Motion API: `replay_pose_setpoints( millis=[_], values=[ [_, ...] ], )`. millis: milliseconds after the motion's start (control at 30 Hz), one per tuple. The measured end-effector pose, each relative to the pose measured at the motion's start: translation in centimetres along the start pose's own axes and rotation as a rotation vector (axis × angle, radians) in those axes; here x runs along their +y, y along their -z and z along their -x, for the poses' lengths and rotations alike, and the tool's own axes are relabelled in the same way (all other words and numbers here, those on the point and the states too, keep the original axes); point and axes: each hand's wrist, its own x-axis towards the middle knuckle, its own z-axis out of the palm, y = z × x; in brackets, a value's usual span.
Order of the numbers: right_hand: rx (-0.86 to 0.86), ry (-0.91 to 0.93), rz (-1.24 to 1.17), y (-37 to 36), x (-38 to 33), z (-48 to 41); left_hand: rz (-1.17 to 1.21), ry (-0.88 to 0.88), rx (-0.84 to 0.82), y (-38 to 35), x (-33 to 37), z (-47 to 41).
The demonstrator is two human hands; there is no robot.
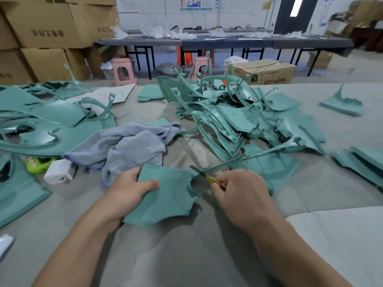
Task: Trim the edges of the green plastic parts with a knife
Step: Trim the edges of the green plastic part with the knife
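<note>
the green plastic part [165, 195] was held flat just above the grey surface [186, 255], gripped at its left edge by the left hand [129, 188], while the knife [207, 177] was clasped in the right hand [240, 195], its blade angled up-left at the part's notched right edge.

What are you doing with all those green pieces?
A person is trimming green plastic parts. The left hand holds one flat green panel steady on the grey cloth-covered table, thumb on top. The right hand holds a yellow-handled knife with its blade at the panel's upper right edge. A big pile of green parts lies behind, beside a crumpled grey towel.
</note>
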Motion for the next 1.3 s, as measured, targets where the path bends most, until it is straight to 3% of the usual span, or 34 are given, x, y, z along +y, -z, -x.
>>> replay_pose_setpoints(
  millis=[133,200,400,600,767,933,1067,1200,1300],
  values=[
    [0.194,-0.278,0.090,1.4,2.3,-0.3,0.014,-0.004,-0.003,-0.2,0.1,0.0],
    [0.280,-0.242,0.018,1.1,2.4,0.0,0.011,-0.008,0.000,-0.2,0.2,0.1],
    [-0.071,0.046,-0.299,-0.4,-0.1,0.2,0.023,-0.004,-0.012,-0.3,0.2,0.1],
    [-0.040,0.069,-0.381,0.0,1.6,0.0,0.042,-0.005,-0.029,-0.2,-0.3,-0.3],
    [-0.118,0.060,-0.277,0.2,2.1,-0.6,0.019,0.005,-0.034,-0.1,-0.1,-0.6],
    [-0.039,-0.020,-0.342,-0.2,2.4,-0.9,0.016,0.006,-0.039,-0.1,-0.2,-0.5],
    [-0.214,0.051,-0.366,0.0,2.3,-0.8,0.022,0.016,-0.042,0.0,-0.2,-0.5],
    [-0.048,0.030,-0.304,-0.1,2.2,-1.1,0.045,0.025,-0.053,-0.1,0.0,-0.3],
    [-0.151,0.082,-0.364,0.1,2.6,-1.0,0.043,0.029,-0.053,-0.1,0.1,-0.2]
  ],
)
